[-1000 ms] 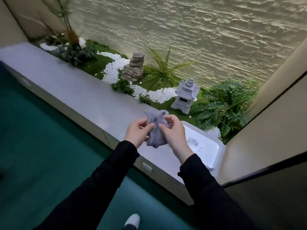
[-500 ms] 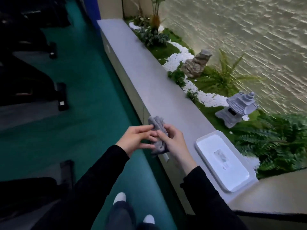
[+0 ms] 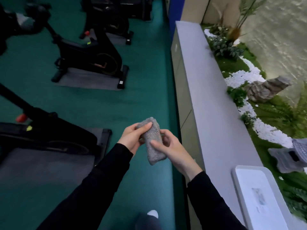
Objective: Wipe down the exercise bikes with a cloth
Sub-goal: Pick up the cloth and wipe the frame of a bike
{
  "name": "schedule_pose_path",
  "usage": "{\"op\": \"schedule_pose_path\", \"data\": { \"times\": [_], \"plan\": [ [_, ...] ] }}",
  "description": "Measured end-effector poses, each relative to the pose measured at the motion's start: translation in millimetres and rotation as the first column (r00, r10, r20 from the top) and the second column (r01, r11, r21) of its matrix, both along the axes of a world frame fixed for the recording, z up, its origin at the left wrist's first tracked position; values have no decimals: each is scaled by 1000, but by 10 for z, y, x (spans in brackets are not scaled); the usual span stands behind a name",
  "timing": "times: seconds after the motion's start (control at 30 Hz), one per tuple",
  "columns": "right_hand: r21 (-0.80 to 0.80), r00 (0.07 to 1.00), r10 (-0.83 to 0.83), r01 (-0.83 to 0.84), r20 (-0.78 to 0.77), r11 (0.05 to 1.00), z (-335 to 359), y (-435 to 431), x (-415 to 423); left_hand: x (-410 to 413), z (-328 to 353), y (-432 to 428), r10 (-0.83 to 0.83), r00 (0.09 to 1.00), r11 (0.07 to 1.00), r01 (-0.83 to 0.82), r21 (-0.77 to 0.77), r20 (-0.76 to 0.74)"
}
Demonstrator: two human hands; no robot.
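Observation:
A grey fluffy cloth (image 3: 152, 141), folded into a narrow pad, is held in front of me over the green floor. My left hand (image 3: 132, 138) grips its upper end, thumb across the top. My right hand (image 3: 169, 148) grips its lower right side with the thumb on the front. A black exercise bike (image 3: 89, 58) stands on a grey mat ahead on the left. Part of a second black bike (image 3: 44, 135) is close at the left edge, a third (image 3: 116, 7) at the top.
A long grey ledge (image 3: 214, 100) runs along the right, carrying a white tray (image 3: 259, 196) near me. Beyond it lie white pebbles, ferns, a rock pile (image 3: 265, 88) and a small stone lantern (image 3: 292, 155). Green floor (image 3: 146, 80) lies between bikes and ledge.
The view has swung left from the ledge and garden toward the bikes. The hanging, bunched cloth is now folded into a compact pad between both hands.

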State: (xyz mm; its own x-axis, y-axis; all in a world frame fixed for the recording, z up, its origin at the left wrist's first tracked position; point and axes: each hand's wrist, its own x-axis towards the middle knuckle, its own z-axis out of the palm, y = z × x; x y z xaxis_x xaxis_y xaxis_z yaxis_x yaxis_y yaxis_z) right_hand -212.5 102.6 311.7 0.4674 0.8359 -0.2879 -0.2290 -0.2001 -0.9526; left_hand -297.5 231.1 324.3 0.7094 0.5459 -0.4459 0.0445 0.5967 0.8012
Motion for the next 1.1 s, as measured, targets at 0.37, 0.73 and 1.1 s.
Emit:
{"op": "schedule_pose_path", "data": {
  "times": [0.37,0.73,1.1],
  "plan": [
    [-72,968,251,-253,-28,965,58,647,-1067,-1451,8,488,231,973,970,-232,76,25],
    [7,952,184,-192,243,981,92,1531,-2766,-3325,27,1075,368,895,746,-122,655,-252],
    [-117,812,251,-223,526,968,-74,2201,-3640,-5024,-451,1366,457,528,495,518,698,-716]
  ]
}}
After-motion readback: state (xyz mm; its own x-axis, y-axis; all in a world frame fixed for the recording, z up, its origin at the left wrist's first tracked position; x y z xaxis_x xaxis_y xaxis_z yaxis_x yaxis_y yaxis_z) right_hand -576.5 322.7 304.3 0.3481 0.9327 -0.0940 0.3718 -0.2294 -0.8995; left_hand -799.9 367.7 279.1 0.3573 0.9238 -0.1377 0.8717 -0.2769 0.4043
